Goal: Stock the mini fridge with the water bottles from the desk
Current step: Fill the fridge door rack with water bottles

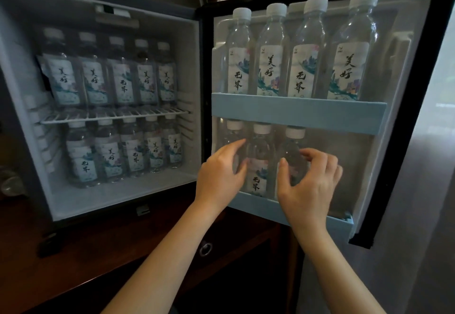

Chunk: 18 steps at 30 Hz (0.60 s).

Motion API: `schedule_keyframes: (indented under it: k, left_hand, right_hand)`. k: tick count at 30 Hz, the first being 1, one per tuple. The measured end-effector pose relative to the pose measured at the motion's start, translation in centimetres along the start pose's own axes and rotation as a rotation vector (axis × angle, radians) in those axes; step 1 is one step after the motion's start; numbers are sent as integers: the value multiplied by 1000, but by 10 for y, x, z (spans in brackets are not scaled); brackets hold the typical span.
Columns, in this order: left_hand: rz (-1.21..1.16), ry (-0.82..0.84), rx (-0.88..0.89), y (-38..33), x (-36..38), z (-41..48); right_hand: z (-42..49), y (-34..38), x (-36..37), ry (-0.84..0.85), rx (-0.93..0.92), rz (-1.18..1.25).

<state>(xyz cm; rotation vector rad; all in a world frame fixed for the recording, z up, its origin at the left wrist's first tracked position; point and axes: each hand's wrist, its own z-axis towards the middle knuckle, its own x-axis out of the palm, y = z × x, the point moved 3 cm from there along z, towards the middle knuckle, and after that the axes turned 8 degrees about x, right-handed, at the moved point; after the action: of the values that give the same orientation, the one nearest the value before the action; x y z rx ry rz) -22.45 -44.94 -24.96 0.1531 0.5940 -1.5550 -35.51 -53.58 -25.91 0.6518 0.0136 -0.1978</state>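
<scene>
The mini fridge [14, 92] fills the left half of the frame, its door [406, 92] swung open to the right. Inside, 5 water bottles [123, 79] stand on the wire shelf [110, 115] and 5 more [134, 151] on the floor below. The upper door shelf [295, 114] holds 4 upright bottles [270, 55]. The lower door shelf [258, 205] holds 3. The left hand [220, 175] is relaxed and spread, its index finger straight against the leftmost bottle [232, 134], gripping nothing. The middle bottle [259, 156] stands between the hands. The right hand [310, 185] curls thumb and fingers around the rightmost bottle [293, 146]. The fridge sits on a dark wooden cabinet [86, 252] at lower left
</scene>
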Motion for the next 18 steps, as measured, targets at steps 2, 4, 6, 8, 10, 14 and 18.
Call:
schedule_keyframes:
  k: [2, 4, 6, 8, 10, 14, 18]
  left_hand:
    - [32, -43, 11, 12, -15, -7]
    - [87, -69, -4, 28, -34, -14]
    - [155, -84, -39, 46, -57, -24]
    - [232, -100, -87, 65, -85, -36]
    - [311, -120, -147, 85, -117, -51]
    - [473, -200, -299, 124, -193, -94]
    - [631, -260, -460, 156, -271, -146]
  right_hand:
    - [-4, 17, 9, -23, -71, 51]
    - [-10, 35, 24, 38, -119, 105]
    - [-19, 54, 45, 143, -154, 159]
    - [-32, 76, 72, 274, -207, 199]
    - [-49, 99, 99, 399, -260, 226]
    - [-95, 152, 148, 594, -357, 301]
    - [-153, 210, 187, 811, -455, 434]
